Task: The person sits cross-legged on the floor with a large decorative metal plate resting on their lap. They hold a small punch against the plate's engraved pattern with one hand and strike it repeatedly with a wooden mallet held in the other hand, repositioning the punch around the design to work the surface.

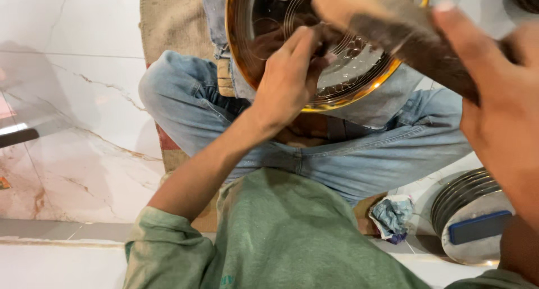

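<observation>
Head view: person sitting cross-legged on the floor (84,126), round engraved metal plate (269,19) propped on the lap.
Left hand (289,78): grip closed on a small tool I can't make out, pressed to the plate's face.
Right hand (499,109): wrapped around a wooden mallet (393,28), head angled up-left over the plate.
Nearer hand: left, already touching.
Off right: stacked plates (463,190).

Bright, even indoor light. Sharp glare on the round engraved golden-rimmed metal plate (331,53) and a soft sheen on the glossy white marble floor (73,98), with a grey shadow by its left edge. Motion-blurred, out of focus: the right hand (499,115) and its dark wooden tool (393,30). Mild stretching toward frame corners.
</observation>
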